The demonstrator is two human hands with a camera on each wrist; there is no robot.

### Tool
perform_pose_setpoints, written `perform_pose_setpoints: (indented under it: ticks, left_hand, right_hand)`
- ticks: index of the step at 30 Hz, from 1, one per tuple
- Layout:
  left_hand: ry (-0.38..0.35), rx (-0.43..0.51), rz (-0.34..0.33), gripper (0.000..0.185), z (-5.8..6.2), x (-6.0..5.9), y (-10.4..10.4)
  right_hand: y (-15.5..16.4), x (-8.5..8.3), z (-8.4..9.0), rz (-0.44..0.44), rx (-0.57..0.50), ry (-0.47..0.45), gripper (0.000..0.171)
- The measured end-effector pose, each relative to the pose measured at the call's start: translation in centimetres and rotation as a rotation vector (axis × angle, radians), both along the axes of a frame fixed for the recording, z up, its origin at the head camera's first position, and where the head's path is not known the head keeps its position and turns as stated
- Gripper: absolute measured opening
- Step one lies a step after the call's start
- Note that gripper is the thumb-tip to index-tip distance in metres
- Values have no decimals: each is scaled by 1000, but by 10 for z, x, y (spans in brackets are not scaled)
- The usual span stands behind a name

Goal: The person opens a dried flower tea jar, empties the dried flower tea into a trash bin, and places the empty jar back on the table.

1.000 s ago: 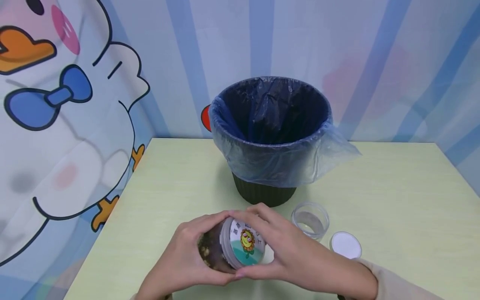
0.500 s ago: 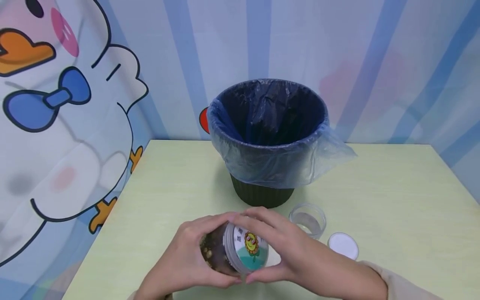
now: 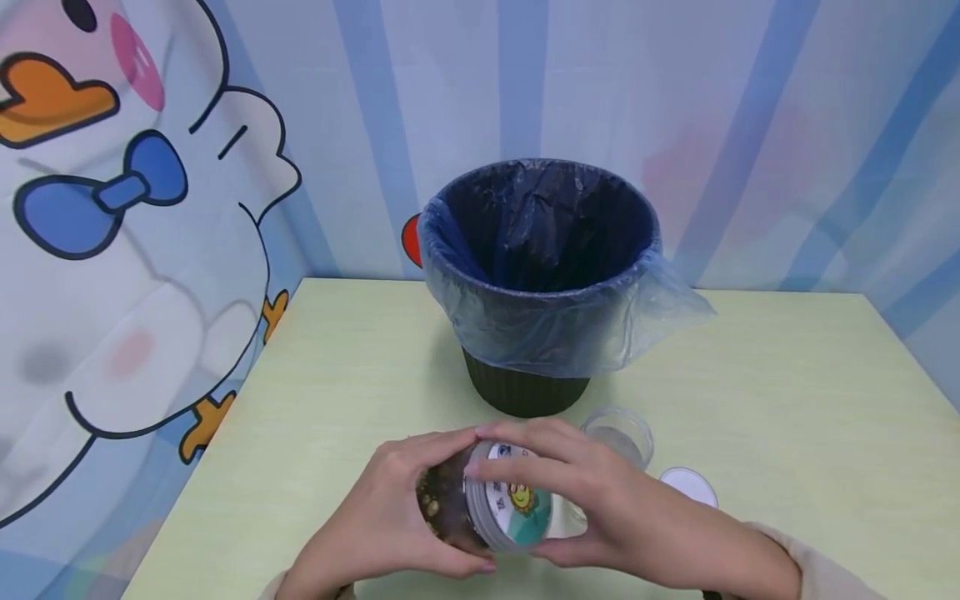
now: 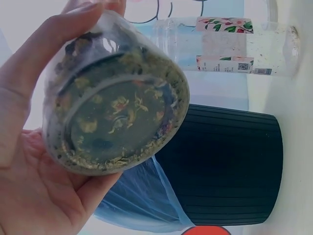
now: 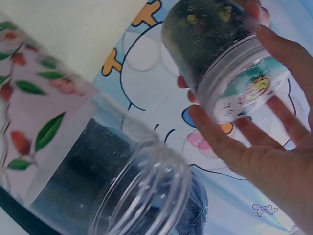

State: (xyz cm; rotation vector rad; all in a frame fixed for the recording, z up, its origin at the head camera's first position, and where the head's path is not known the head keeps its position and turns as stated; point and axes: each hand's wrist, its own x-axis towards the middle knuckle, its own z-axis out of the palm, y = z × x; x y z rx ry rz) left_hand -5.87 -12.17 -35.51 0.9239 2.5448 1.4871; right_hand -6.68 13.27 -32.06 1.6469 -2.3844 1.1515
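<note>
Both hands are on a clear plastic jar (image 3: pixel 444 504) tilted sideways, with dark bits and small pale dried flowers inside. My left hand (image 3: pixel 386 510) grips its body, thumb below and fingers over the top. The jar's screw lid (image 3: pixel 536 518) is grey-rimmed and has a sunflower sticker; my right hand (image 3: pixel 622 504) holds it around the edge, one finger lying across the sticker. In the left wrist view the jar's base (image 4: pixel 122 115) faces the camera. The right wrist view shows the fingers (image 5: pixel 210 129) spread around the lid.
A second clear jar (image 5: pixel 112 132), lidless with a floral label, stands beyond my right hand. Close by lies a white lid (image 3: pixel 686 482), partly behind the right forearm. A dark ribbed bin (image 3: pixel 525 392) with a blue bag (image 3: pixel 547 333) stands at the table's back.
The jar and both hands have shifted slightly right. My right fingers have moved across the lid, partly covering the sunflower, and the sticker has turned a little.
</note>
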Motion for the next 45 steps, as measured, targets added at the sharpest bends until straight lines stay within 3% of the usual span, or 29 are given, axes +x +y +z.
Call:
perform_pose_setpoints:
  ticks: [5, 11, 15, 18, 23, 29, 41, 45]
  left_hand:
    - [54, -32, 0, 89, 2, 0, 3]
    - [151, -80, 22, 90, 8, 2, 7]
    - [251, -93, 32, 90, 11, 3, 11]
    - [281, -104, 29, 90, 13, 3, 13]
    - [309, -115, 31, 91, 15, 4, 15]
    - [304, -110, 32, 91, 17, 3, 16]
    - [349, -108, 12, 95, 18, -4, 17]
    - [322, -106, 15, 95, 20, -5, 17]
  right_hand:
    - [3, -2, 0, 38, 5, 96, 82]
    - [6, 1, 0, -1, 0, 191, 77]
    - [5, 1, -4, -3, -29, 369, 76]
    - [6, 1, -7, 7, -58, 485, 75]
    - [7, 0, -7, 27, -88, 533, 75]
    - [9, -2, -7, 40, -119, 524, 69]
    - [16, -5, 2, 108, -131, 377, 59]
    - [15, -3, 7, 100, -130, 315, 61]
